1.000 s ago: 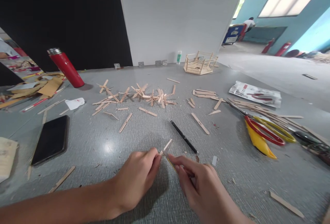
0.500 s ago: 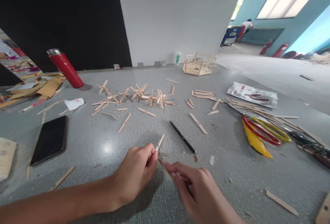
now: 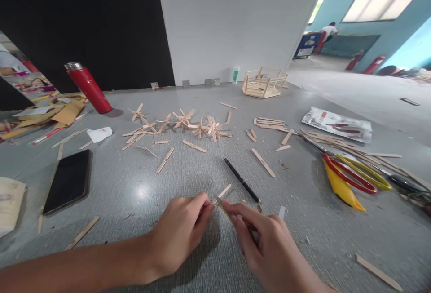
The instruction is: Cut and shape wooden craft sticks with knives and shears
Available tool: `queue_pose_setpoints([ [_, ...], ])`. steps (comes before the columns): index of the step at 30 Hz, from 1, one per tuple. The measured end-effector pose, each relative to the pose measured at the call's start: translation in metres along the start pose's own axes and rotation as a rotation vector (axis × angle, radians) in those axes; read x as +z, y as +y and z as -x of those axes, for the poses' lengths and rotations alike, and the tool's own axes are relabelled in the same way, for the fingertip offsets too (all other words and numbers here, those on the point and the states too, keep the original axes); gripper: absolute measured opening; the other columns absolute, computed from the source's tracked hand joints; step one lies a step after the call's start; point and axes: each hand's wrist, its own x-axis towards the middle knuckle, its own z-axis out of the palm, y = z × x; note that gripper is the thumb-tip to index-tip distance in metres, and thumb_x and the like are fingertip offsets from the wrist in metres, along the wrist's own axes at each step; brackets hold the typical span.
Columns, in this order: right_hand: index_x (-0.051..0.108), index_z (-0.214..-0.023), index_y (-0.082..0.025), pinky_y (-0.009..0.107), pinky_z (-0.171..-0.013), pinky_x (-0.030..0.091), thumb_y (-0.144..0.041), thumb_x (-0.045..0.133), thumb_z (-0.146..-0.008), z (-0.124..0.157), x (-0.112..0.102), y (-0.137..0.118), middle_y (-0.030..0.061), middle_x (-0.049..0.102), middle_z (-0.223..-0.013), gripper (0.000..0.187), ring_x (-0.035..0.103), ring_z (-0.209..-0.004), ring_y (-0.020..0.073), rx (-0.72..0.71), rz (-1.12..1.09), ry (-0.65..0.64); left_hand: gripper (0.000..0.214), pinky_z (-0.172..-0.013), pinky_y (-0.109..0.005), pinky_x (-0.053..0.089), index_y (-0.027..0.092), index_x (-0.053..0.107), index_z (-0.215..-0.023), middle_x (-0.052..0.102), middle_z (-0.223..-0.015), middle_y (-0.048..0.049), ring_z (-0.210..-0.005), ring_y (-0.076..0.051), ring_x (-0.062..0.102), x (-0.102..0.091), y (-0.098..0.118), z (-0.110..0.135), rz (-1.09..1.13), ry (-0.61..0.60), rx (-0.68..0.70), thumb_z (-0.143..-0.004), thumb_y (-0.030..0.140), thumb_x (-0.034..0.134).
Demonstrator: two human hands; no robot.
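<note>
Grey speckled bench point(image 3: 141, 180), flat wooden sticks scattered.
Left hand point(image 3: 180, 234) pinches a thin craft stick point(image 3: 222, 192); right hand point(image 3: 269, 248) grips a yellow-handled blade point(image 3: 222, 207) against it, stick now tilted lower than before.

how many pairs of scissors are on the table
2, lying side by side at the right: the red-handled scissors nearer the hands, the yellow-handled scissors just beyond. More could hide among the sticks there.
</note>
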Motion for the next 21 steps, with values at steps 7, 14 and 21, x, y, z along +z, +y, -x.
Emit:
queue_pose_setpoints([
  [7,0.072,-0.123,-0.019,0.026,-0.055,0.047,-0.026,0.035,-0.109,0.002,0.003,0.0,0.0027,0.078,-0.074,0.04,0.064,-0.049,0.013,-0.071,0.08,-0.001,0.031,-0.054,-0.027,0.034,0.021,0.054,-0.081,0.06,-0.065,0.0029,-0.052,-0.013,0.051,-0.002,0.004,0.002,-0.038,0.011,0.061,-0.108,0.028,0.039],
  [14,0.072,-0.123,-0.021,0.026,-0.052,0.049,-0.022,0.038,-0.107,-0.001,-0.006,0.005,0.0058,0.08,-0.071,0.037,0.074,-0.055,0.0184,-0.114,0.34,0.017,0.03,-0.064,-0.029,0.044,0.021,0.062,-0.088,0.068,-0.083,-0.0037,-0.072,-0.018,0.064,-0.006,0.006,0.002,-0.052,0.022,0.119,-0.109,0.028,0.041],
  [21,0.069,-0.128,-0.017,0.026,-0.045,0.047,-0.017,0.038,-0.105,0.0,-0.007,0.011,0.0029,0.077,-0.067,0.038,0.072,-0.049,0.0185,-0.257,0.415,0.015,0.031,-0.058,-0.028,0.034,0.022,0.049,-0.081,0.058,-0.072,0.0015,-0.059,-0.014,0.05,-0.003,-0.001,-0.005,0.033,0.013,0.07,-0.109,0.033,0.041],
])
